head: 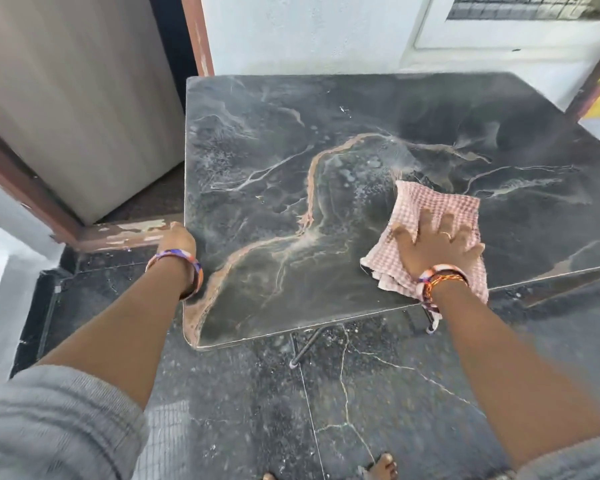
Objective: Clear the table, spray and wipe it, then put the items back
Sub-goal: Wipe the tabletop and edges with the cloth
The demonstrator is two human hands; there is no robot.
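A dark marble-patterned table (378, 140) fills the centre of the frame. At lower right, the right hand (437, 244) presses flat, fingers spread and straight, on a pink checked cloth (440, 206) lying near the table's front edge. At left, the left hand (176, 237) rests on the table's left edge; its fingers are hidden, so their curl cannot be told.

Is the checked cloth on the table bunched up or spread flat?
Mostly spread flat: the cloth lies open under the right hand, slightly rumpled at its near edge.

Dark marbled table (291, 174); pink checked cloth (440, 209) flat near front edge.
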